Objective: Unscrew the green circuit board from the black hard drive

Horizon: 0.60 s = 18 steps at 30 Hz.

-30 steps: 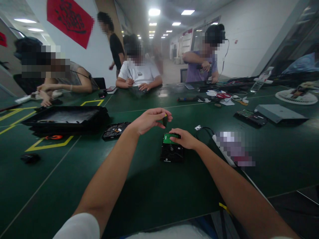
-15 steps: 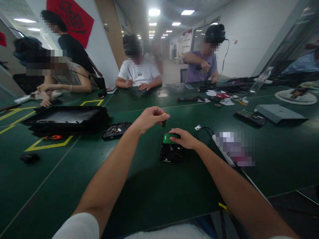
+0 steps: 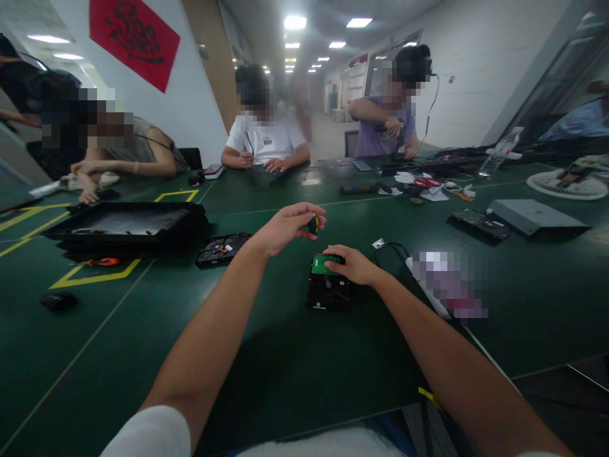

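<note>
In front of me a black hard drive [image 3: 329,292] lies on the green table with its green circuit board [image 3: 322,264] facing up. My right hand [image 3: 351,263] grips the far right part of the drive, its thumb lying over the board. Just beyond the drive, my left hand [image 3: 297,223] pinches a short screwdriver [image 3: 313,225] with a yellow and black handle, held above the board. Its tip is too small and dark to make out. Some fingers of my left hand are stretched out past the handle.
Left of my arms are another opened drive [image 3: 221,249], a black tray [image 3: 124,222] and a dark mouse-like object [image 3: 59,301]. To the right lie a white power strip [image 3: 425,289], another drive [image 3: 478,225] and a grey metal box [image 3: 537,217]. Co-workers sit across the table.
The fingers of my left hand have shifted and spread around the screwdriver, which has turned and risen slightly. My right hand and the drive stay put. A person at far left has walked further left.
</note>
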### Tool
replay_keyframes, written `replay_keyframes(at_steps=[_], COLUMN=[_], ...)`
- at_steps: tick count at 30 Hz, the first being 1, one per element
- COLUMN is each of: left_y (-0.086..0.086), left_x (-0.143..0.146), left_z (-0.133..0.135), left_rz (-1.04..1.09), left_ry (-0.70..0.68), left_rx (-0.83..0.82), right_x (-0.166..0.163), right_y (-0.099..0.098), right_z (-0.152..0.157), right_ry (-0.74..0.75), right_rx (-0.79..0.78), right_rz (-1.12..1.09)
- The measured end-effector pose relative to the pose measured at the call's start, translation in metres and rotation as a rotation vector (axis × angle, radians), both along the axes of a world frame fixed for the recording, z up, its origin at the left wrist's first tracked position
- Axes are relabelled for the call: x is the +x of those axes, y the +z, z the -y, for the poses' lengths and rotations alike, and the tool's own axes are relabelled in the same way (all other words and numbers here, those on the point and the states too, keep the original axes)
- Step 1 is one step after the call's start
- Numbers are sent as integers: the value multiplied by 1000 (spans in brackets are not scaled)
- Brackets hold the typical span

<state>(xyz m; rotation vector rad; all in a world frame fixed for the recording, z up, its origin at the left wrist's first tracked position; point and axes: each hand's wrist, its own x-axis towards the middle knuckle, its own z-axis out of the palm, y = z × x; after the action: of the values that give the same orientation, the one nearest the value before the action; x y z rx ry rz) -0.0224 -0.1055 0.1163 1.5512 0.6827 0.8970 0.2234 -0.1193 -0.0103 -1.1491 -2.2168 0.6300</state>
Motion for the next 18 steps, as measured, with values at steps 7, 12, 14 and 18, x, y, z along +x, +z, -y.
replay_keyframes(at_steps=[7, 12, 14, 18], left_y=[-6, -5, -3, 0], left_x=[4, 2, 1, -1], left_z=[-4, -3, -3, -2], left_rz=[-116, -153, -158, -140], left_ry=[166, 219, 194, 109], left_rx=[162, 222, 228, 181], right_x=[-1, -1, 0, 0], right_y=[-3, -4, -3, -3], right_z=[-2, -3, -3, -3], right_ry=[23, 24, 29, 35], right_rx=[10, 17, 24, 33], right_rz=[-24, -16, -5, -13])
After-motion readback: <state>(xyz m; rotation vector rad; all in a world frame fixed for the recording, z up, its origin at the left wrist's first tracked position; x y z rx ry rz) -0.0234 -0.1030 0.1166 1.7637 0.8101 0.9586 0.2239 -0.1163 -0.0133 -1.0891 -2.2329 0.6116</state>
